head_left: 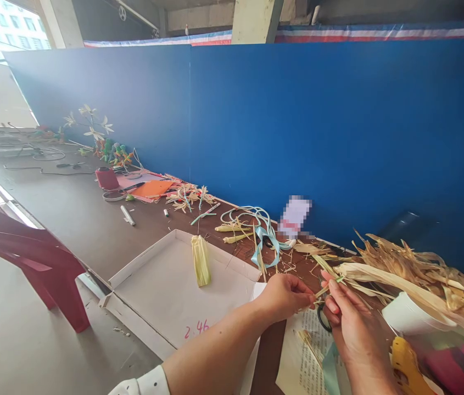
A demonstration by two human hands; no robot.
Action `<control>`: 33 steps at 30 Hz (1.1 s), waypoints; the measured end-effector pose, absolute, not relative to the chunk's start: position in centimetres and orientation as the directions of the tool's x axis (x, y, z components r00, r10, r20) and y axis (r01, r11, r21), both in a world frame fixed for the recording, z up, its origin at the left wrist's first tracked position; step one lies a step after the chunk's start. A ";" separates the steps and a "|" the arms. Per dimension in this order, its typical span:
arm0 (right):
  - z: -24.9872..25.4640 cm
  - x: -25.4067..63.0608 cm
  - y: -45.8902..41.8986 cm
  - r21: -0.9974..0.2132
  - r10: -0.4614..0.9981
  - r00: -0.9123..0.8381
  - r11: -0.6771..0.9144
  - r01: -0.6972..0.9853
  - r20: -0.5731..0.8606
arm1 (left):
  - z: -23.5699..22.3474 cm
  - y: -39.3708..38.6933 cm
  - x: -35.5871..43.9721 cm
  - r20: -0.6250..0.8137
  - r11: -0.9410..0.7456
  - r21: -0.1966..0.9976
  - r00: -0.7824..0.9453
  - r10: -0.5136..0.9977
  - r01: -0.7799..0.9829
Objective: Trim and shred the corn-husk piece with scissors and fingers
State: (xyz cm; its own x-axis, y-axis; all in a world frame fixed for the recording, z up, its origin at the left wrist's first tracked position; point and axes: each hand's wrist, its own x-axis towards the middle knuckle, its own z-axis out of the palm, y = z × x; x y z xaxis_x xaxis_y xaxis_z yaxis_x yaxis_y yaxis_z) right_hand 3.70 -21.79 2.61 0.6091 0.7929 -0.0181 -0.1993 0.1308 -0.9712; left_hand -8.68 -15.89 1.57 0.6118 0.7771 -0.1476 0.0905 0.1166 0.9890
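My left hand (287, 296) pinches one end of a thin, straw-coloured stem (321, 291) with a bit of green at its far end. That green end sits between the thumb and fingers of my right hand (353, 318), which is closed on it too. Under my hands lies a printed sheet (297, 362), partly covered by my right wrist. Dark scissor handles (323, 318) show between the hands. A pale blue ribbon (330, 370) and a dry husk scrap lie on the sheet. Just beyond my right hand spreads a pile of dried corn husks (413, 269).
An open cardboard box (145, 274) holds a folded yellow-green husk (201, 262). Right of my hands are a white cup (413, 315) and a yellow glue gun (404, 365). Blue cord (256, 211) and scraps line the blue partition (297, 120). A red chair (46, 263) stands left.
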 end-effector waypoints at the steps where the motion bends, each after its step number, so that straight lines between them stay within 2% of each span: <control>1: 2.6 3.7 -21.8 -0.976 0.790 0.613 0.131 -0.174 -0.003 | 1.4 -15.8 -8.6 -0.145 0.121 0.989 0.614 0.776 0.081; 4: 2.4 3.8 -21.9 -0.982 0.768 0.640 0.140 -0.127 0.026 | 1.1 -15.7 -8.5 -0.128 0.114 0.992 0.616 0.777 0.062; 9: 2.1 4.3 -21.7 -0.973 0.754 0.657 0.152 -0.176 -0.001 | 1.1 -15.8 -8.5 -0.099 0.052 0.994 0.613 0.784 0.093; 13: 2.1 4.5 -21.6 -0.964 0.738 0.675 0.187 -0.189 0.010 | 1.3 -15.6 -8.5 -0.175 0.148 0.985 0.518 0.837 0.094; 19: 2.0 4.6 -21.8 -0.976 0.694 0.712 0.207 -0.062 0.103 | 1.3 -15.0 -8.5 -0.226 0.265 0.964 0.439 0.870 -0.029; 26: 1.4 5.2 -22.1 -0.997 0.693 0.718 0.025 0.073 0.070 | 1.3 -15.1 -8.5 -0.232 0.296 0.953 0.467 0.853 -0.068; 28: 1.3 5.3 -22.0 -0.995 0.688 0.721 0.016 0.102 0.085 | 1.4 -15.1 -8.5 -0.231 0.297 0.952 0.470 0.852 -0.071; 33: 1.0 5.0 -21.7 -1.000 0.723 0.690 -0.008 0.025 0.011 | 1.5 -15.1 -8.6 -0.233 0.293 0.954 0.464 0.855 -0.061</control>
